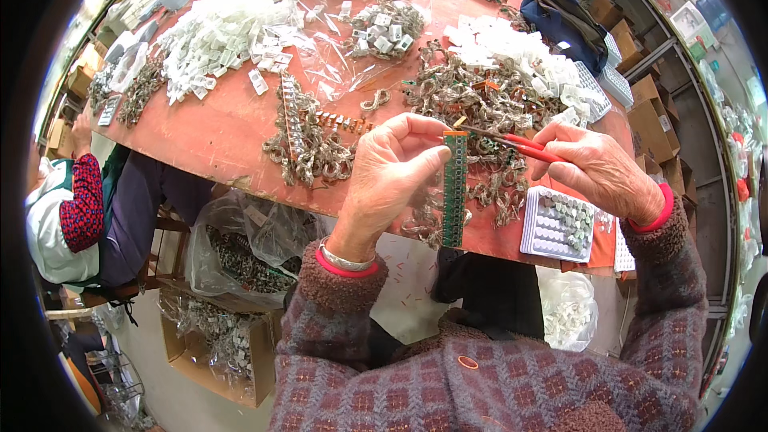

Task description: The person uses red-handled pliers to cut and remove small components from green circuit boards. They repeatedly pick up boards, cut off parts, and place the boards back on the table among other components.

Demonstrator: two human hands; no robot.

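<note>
My left hand [382, 172] pinches the top end of a long green circuit-board strip [454, 196], which hangs upright over the table's near edge. In my right hand [604, 166] are red-handled pliers [528, 147], their dark jaws reaching left to the strip's top end. A small yellowish bit [459, 122] shows by the jaw tips; whether they grip it I cannot tell. Behind the strip lies a heap of bundled grey-brown cables [448, 80]. Right of it, below the pliers, sits a white tray [529, 228] with small round metallic parts in its hollows.
The red table [204, 132] carries piles of white plastic housings [216, 40] and another cable heap [328, 162] left of my left hand. A dark bag [564, 24] lies at the far right. A person [80, 200] sits at left. A carton [260, 352] stands on the floor.
</note>
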